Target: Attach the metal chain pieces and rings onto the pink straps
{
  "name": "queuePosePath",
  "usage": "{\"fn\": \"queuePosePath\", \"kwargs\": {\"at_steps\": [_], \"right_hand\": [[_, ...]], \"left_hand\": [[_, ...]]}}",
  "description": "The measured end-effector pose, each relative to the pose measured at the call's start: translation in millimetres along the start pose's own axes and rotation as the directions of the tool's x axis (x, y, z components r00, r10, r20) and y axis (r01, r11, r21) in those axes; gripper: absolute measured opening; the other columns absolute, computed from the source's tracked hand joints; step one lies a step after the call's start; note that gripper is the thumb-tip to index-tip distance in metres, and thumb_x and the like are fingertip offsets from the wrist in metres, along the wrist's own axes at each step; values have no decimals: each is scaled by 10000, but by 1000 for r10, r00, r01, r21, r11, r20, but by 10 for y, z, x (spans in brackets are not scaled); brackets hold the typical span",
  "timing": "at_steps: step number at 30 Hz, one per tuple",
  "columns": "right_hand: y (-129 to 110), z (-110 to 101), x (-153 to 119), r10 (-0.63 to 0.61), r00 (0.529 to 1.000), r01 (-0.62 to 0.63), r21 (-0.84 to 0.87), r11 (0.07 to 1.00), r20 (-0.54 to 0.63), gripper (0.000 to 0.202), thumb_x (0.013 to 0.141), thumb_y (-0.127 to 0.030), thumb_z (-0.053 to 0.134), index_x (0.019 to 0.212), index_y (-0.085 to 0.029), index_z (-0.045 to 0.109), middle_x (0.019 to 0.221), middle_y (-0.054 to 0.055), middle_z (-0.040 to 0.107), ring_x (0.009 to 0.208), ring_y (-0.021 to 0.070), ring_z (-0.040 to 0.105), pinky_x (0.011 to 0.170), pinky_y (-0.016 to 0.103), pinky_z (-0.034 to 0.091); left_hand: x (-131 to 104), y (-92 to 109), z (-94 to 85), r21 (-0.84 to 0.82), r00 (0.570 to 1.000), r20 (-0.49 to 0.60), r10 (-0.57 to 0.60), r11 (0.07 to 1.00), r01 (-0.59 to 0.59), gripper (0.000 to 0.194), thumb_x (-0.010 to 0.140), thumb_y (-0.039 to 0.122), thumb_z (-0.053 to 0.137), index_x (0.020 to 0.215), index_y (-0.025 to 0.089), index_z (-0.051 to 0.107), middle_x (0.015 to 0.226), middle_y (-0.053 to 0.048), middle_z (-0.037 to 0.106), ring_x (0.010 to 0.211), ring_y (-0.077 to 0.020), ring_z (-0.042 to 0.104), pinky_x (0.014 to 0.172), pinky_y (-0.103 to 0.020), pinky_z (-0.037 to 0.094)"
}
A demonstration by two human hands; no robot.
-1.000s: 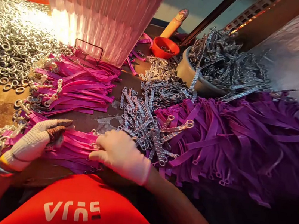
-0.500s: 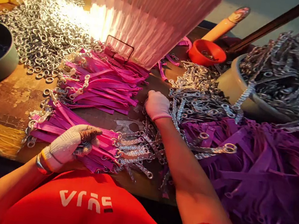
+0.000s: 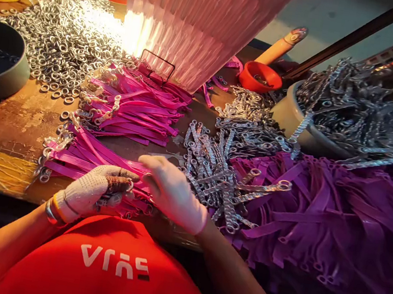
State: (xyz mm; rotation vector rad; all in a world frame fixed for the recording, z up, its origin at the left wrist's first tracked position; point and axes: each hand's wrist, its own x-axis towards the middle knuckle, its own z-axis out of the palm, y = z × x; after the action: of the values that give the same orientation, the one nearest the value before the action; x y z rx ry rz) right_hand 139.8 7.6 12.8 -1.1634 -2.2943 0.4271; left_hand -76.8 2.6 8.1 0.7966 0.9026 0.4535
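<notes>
My left hand (image 3: 102,189), in a dotted work glove with a dark thumb, is curled around several small metal rings (image 3: 130,187). It rests over a bundle of magenta straps (image 3: 79,153) with rings at their left ends. Close on its right, my right hand (image 3: 174,191), in a pale glove, has fingers and thumb apart, pointing at the left hand's fingertips. Nothing shows in it. The right ends of the straps are hidden beneath it. Twisted metal strips with eyelets (image 3: 208,164) lie in a heap just beyond the right wrist.
Loose rings (image 3: 67,42) are heaped at the back left, by a dark round tub (image 3: 18,66). A second magenta bundle (image 3: 136,102) lies before a ribbed translucent sheet (image 3: 202,14). At right are a bucket of metal strips (image 3: 289,114), purple straps (image 3: 320,211) and a red bowl (image 3: 251,81).
My right hand has swung left and nearer from beside the metal strips to my left hand, uncovering the strip heap. Its closed fingers have spread. The left hand has barely moved.
</notes>
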Motion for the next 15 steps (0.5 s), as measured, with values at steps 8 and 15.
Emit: {"fn": "queuePosePath", "kwargs": {"at_steps": [8, 15], "right_hand": [[-186, 82, -48, -54, 997, 53, 16, 998, 64, 176, 1001, -236, 504, 1061, -204, 667, 925, 50, 714, 846, 185, 627, 760, 296, 440], [-341, 64, -100, 112, 985, -96, -123, 988, 129, 246, 922, -247, 541, 702, -197, 640, 676, 9, 645, 611, 136, 520, 602, 277, 307]], "left_hand": [[-94, -75, 71, 40, 992, -95, 81, 996, -77, 357, 881, 522, 647, 834, 188, 532, 561, 55, 484, 418, -67, 327, 403, -193, 243], [-89, 26, 150, 273, 985, -21, 172, 948, -160, 372, 910, 502, 621, 755, 177, 526, 609, 31, 495, 514, -86, 389, 466, -196, 314]]}}
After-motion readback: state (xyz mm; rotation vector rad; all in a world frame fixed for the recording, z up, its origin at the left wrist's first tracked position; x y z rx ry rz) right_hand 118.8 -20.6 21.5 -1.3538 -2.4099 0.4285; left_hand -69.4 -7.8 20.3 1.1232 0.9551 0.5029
